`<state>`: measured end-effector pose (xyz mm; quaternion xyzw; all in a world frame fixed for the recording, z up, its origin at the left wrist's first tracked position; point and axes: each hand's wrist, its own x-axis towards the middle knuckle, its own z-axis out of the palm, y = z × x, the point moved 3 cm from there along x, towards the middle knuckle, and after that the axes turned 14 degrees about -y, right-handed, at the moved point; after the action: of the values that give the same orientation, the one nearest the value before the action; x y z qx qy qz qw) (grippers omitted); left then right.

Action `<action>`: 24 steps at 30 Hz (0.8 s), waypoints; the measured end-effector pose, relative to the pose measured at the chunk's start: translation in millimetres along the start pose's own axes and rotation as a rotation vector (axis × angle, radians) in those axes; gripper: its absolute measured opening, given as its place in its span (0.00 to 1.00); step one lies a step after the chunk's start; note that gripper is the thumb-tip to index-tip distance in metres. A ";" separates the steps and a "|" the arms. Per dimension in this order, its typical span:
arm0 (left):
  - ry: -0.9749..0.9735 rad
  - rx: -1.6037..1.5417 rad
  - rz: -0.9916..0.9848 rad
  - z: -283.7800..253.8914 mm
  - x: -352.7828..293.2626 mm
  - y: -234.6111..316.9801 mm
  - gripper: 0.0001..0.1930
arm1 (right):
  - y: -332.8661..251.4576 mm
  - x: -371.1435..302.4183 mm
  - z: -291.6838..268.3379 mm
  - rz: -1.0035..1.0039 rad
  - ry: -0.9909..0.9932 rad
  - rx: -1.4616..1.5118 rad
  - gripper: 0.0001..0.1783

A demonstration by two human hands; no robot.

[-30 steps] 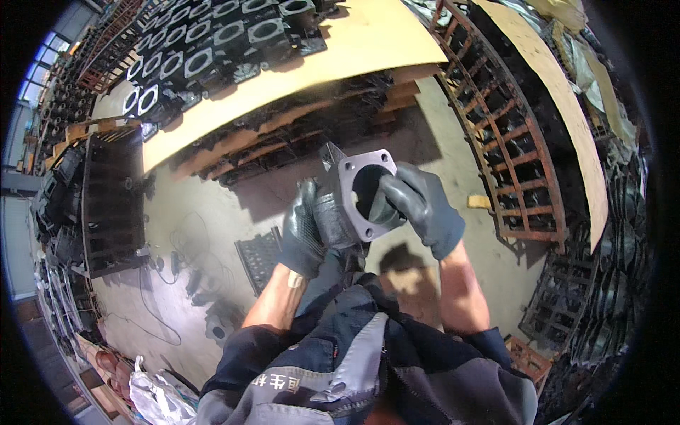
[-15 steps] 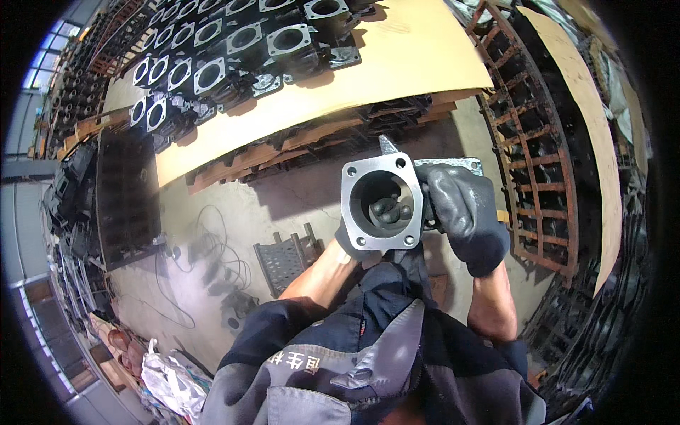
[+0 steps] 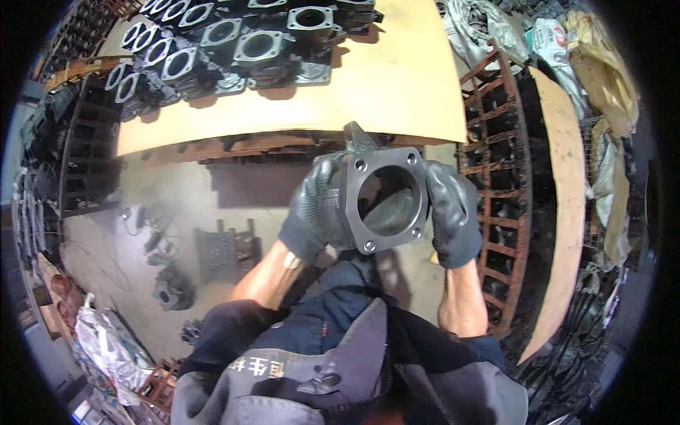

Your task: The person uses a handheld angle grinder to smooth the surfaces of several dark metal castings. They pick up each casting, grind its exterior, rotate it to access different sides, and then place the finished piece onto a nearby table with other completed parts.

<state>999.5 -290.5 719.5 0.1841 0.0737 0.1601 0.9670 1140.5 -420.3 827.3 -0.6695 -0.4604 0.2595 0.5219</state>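
I hold a dark grey metal casting (image 3: 383, 198) with a square flange, bolt holes at the corners and a large round bore facing me. My left hand (image 3: 312, 211), in a dark glove, grips its left side and body. On its right edge sits my right hand (image 3: 452, 212), also gloved. The part hangs in the air just in front of a plywood board (image 3: 397, 85). Rows of similar flanged castings (image 3: 241, 42) lie on the board's far left part.
A rusty metal crate (image 3: 496, 184) stands at the right, with a second board (image 3: 567, 212) on it. Dark crates (image 3: 85, 156) line the left. On the concrete floor lie a small grate-like stand (image 3: 223, 249), loose castings (image 3: 170, 290) and a crumpled silver bag (image 3: 113, 340).
The casting has been turned so its bore faces me and carried forward toward the board. My left hand now shows on its left side.
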 end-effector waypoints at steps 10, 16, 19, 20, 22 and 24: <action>0.332 0.020 -0.033 29.0 5.7 -22.3 0.17 | 62.6 -11.9 -45.2 0.031 -0.016 0.017 0.21; 0.129 0.580 0.059 12.2 30.8 -18.2 0.15 | 44.9 9.3 -41.8 0.021 -0.123 -0.113 0.16; 0.034 1.564 0.177 39.5 41.3 1.9 0.22 | 37.2 25.1 -41.9 0.144 -0.152 -0.044 0.18; 0.024 1.723 0.126 41.7 44.7 5.8 0.21 | 34.0 30.7 -41.6 0.176 -0.173 -0.076 0.18; 0.032 1.743 0.076 36.7 51.7 12.0 0.21 | 18.2 47.0 -38.1 0.240 -0.217 -0.132 0.20; 0.068 1.466 0.084 21.2 61.2 15.6 0.24 | 12.7 65.3 -33.3 0.226 -0.210 -0.169 0.22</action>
<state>1056.7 -263.2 739.9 0.7810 0.1846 0.1125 0.5859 1201.2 -378.0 834.7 -0.7277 -0.4546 0.3453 0.3802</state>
